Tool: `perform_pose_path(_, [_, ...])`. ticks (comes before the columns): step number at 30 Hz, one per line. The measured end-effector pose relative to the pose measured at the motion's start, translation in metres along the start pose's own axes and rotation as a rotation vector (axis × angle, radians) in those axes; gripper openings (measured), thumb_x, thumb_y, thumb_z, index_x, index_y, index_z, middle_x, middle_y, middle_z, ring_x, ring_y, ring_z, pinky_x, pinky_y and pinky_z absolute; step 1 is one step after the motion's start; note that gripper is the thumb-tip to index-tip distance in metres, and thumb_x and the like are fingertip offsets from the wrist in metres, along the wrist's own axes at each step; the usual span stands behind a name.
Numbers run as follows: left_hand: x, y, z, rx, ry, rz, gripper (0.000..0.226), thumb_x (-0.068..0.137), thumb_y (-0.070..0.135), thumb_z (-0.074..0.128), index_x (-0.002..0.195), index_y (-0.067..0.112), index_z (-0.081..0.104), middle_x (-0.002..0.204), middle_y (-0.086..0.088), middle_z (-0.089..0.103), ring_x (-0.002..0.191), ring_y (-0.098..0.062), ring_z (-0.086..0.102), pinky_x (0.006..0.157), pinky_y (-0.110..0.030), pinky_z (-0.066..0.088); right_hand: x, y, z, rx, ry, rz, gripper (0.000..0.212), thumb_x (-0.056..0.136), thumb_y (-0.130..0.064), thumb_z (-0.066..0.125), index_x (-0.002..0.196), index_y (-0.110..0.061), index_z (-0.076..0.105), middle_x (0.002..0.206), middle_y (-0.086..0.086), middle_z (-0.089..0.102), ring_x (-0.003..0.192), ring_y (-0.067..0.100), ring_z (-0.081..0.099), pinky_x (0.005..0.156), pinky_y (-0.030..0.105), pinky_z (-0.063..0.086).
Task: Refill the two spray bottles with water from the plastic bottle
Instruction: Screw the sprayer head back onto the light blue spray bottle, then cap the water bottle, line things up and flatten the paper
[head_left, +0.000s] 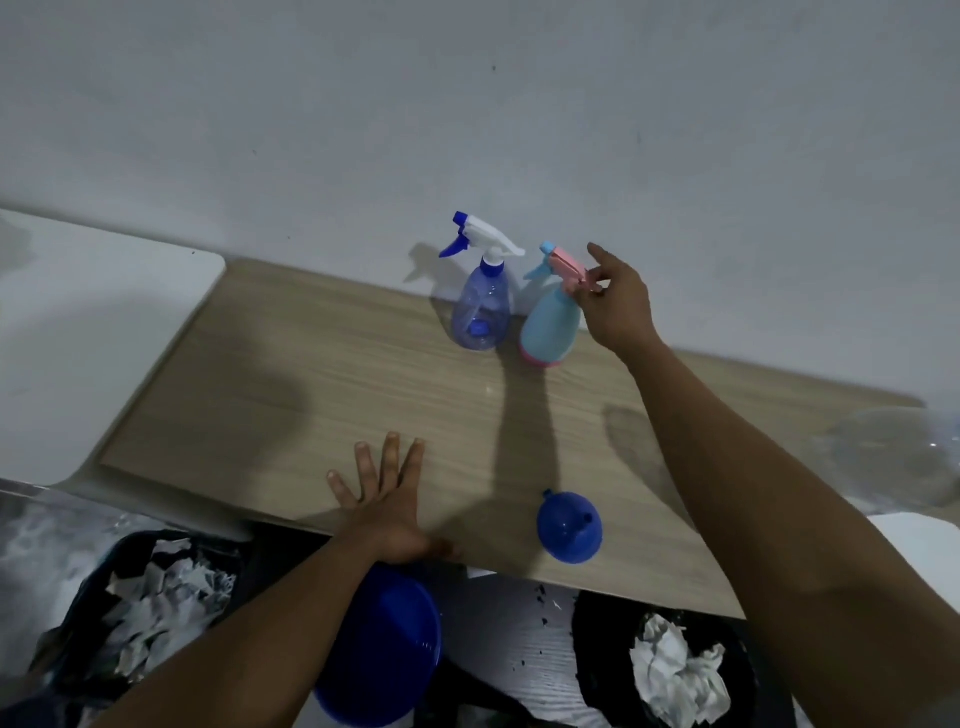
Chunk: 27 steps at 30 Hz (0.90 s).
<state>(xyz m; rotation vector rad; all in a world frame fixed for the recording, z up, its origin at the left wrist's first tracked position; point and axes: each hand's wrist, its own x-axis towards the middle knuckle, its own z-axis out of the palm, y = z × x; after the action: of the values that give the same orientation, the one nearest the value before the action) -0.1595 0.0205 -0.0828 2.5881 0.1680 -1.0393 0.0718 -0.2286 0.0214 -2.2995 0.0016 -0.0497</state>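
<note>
Two spray bottles stand at the back of the wooden table (311, 395), against the wall. The clear blue spray bottle (480, 312) has a white and blue trigger head. Right of it, touching or nearly so, is the light blue spray bottle (550, 327) with a pink trigger head and pink base. My right hand (618, 301) pinches the back of that pink head with thumb and fingers, the index finger pointing up. My left hand (387, 499) lies flat on the table's near edge, fingers spread. A clear plastic bottle (893, 457) lies blurred at the far right. A blue funnel (569, 527) lies on its side near the front edge.
A blue basin (384, 649) sits below the table edge under my left arm. Dark bags (140, 603) with crumpled paper stand at the lower left and lower right (675, 665). A white surface (93, 322) adjoins the table on the left.
</note>
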Motion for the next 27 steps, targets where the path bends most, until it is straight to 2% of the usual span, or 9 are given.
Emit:
perform_pose_path(3, [-0.001, 0.000, 0.001, 0.008, 0.014, -0.002, 0.154, 0.040, 0.093, 0.063, 0.141, 0.039, -0.041, 0.145, 0.004, -0.055, 0.132, -0.036, -0.050, 0.105, -0.071, -0.022, -0.023, 0.008, -0.006, 0.016, 0.089, 0.026, 0.073, 0.089, -0.030, 0.074, 0.152, -0.020, 0.038, 0.128, 0.009, 0.057, 0.101, 0.023, 0.064, 0.094, 0.034, 0.051])
perform_pose_path(7, [-0.001, -0.002, 0.003, 0.008, 0.029, 0.001, 0.152, 0.043, 0.091, 0.064, 0.141, 0.039, -0.041, 0.144, 0.004, -0.056, 0.132, -0.036, -0.050, 0.105, -0.070, -0.023, -0.088, 0.036, -0.013, 0.056, 0.093, 0.108, 0.059, 0.096, -0.021, 0.066, 0.149, -0.018, 0.041, 0.119, 0.003, 0.056, 0.080, 0.011, 0.060, 0.080, 0.029, 0.047])
perform_pose_path(12, [-0.002, -0.003, 0.005, -0.011, 0.054, 0.024, 0.156, 0.035, 0.096, 0.062, 0.141, 0.042, -0.039, 0.145, 0.005, -0.054, 0.134, -0.033, -0.049, 0.104, -0.068, -0.026, -0.198, 0.106, -0.013, 0.054, 0.041, 0.249, 0.043, 0.099, -0.010, 0.057, 0.141, -0.009, 0.049, 0.109, 0.009, 0.062, 0.087, 0.019, 0.062, 0.084, 0.041, 0.054])
perform_pose_path(16, [-0.003, -0.003, 0.008, -0.002, 0.083, 0.036, 0.153, 0.038, 0.099, 0.059, 0.140, 0.040, -0.040, 0.146, 0.004, -0.053, 0.136, -0.034, -0.046, 0.104, -0.068, -0.025, -0.271, 0.140, -0.024, 0.038, 0.001, 0.332, 0.037, 0.100, -0.010, 0.055, 0.137, -0.009, 0.053, 0.119, 0.012, 0.064, 0.100, 0.017, 0.058, 0.090, 0.030, 0.047])
perform_pose_path(18, [-0.002, -0.003, 0.014, 0.009, 0.107, 0.041, 0.149, 0.046, 0.096, 0.059, 0.143, 0.037, -0.037, 0.148, 0.001, -0.051, 0.137, -0.035, -0.045, 0.106, -0.066, -0.023, -0.293, 0.151, -0.032, 0.015, 0.015, 0.365, 0.037, 0.101, -0.015, 0.056, 0.138, -0.010, 0.054, 0.124, 0.011, 0.063, 0.103, 0.015, 0.057, 0.088, 0.025, 0.042])
perform_pose_path(24, [-0.010, 0.026, 0.045, -0.032, 0.248, 0.084, 0.106, 0.082, 0.073, 0.056, 0.156, 0.034, -0.009, 0.163, -0.006, -0.025, 0.147, -0.038, -0.024, 0.118, -0.057, -0.010, -0.322, 0.177, -0.067, -0.015, 0.105, 0.399, 0.035, 0.099, -0.009, 0.055, 0.134, -0.006, 0.058, 0.114, 0.010, 0.064, 0.095, 0.017, 0.058, 0.082, 0.025, 0.041])
perform_pose_path(27, [-0.013, 0.049, 0.047, -0.152, 0.354, 0.203, 0.094, 0.084, 0.062, 0.057, 0.157, 0.032, 0.007, 0.167, -0.001, 0.003, 0.152, -0.029, 0.001, 0.121, -0.050, 0.009, -0.320, 0.193, -0.094, -0.020, 0.190, 0.446, 0.034, 0.097, -0.001, 0.054, 0.130, -0.001, 0.060, 0.111, 0.014, 0.062, 0.103, 0.030, 0.063, 0.086, 0.030, 0.044])
